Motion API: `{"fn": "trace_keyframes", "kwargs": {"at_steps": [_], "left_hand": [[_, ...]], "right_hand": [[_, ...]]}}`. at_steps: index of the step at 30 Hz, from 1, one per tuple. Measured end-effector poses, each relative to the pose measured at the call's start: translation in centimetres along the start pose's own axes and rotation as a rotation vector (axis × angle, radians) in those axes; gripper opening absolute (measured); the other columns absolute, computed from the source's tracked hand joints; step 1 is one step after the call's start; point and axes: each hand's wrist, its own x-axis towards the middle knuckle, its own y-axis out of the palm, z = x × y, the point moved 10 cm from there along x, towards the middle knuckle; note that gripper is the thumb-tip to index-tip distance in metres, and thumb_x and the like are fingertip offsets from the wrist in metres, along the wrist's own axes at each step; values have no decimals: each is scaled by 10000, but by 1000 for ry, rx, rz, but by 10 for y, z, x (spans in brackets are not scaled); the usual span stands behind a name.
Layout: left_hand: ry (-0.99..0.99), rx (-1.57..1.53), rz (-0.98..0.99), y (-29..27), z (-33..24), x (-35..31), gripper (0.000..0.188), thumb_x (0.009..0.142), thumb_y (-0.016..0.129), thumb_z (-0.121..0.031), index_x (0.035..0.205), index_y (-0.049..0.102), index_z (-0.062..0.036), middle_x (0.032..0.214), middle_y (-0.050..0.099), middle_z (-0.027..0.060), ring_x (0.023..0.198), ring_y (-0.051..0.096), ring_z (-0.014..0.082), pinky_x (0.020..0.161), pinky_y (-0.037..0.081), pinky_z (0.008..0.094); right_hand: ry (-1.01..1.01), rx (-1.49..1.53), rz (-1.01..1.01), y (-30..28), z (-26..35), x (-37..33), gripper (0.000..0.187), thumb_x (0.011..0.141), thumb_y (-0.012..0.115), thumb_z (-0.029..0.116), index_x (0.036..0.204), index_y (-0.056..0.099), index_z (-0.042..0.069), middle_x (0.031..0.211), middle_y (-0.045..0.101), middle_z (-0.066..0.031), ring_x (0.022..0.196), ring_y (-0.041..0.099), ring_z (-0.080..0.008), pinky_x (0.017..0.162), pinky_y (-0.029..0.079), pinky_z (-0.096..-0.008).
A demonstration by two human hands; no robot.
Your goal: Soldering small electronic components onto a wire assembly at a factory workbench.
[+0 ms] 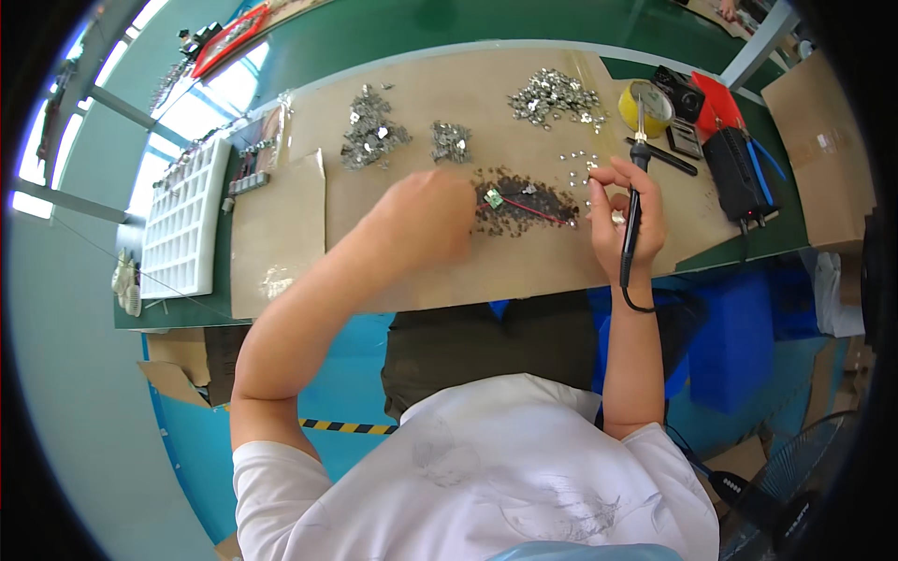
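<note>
Two bare hands [432, 220] [629, 210] work over a brown cardboard sheet [374, 238] on a green worktop [221, 271], seen from the head view, looking down. The right hand grips a black soldering iron [633, 224], its metal tip pointing up and away from the person. That hand's thumb and forefinger come close together beside the iron; whether they also pinch a tiny part, I cannot tell. The left hand is blurred, its fingers hidden beneath it, so I cannot tell if it is clenched, released or grasping something. It is at the left edge of a pile of small dark pieces [505, 224]. On that pile, between the hands, lies a small green circuit board [494, 198] with a red wire [535, 211] running right, toward the right hand. Beyond are three heaps of silver metal parts [372, 136] [451, 142] [554, 97]; a yellow tape roll [662, 114] and a black box with a red light [739, 173] stand to the right.

The step in hand looks like handling small parts around the wired board, with the iron ready. The next move seems to call for a steady hold on the board and wire, the tip kept clear of fingers.
</note>
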Motion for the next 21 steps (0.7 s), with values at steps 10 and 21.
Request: {"fn": "trace_keyframes", "kwargs": {"at_steps": [10,21], "left_hand": [[-68,-215,-385,-76,54,43,191,805,689,-181,824,771,-9,761,724,199,718,732,332,721,589,409],[-133,-201,-565,-148,145,125,259,868,780,-280,964,805,-41,833,765,159,774,747,278,752,591,394]], "right_hand": [[-215,-58,19,2,25,1,369,816,747,-91,1141,677,71,885,723,-39,588,579,-117,496,445,-235],[-256,-85,127,16,32,1,419,776,705,-157,1141,671,46,897,710,-95,729,678,-246,606,536,-318]]}}
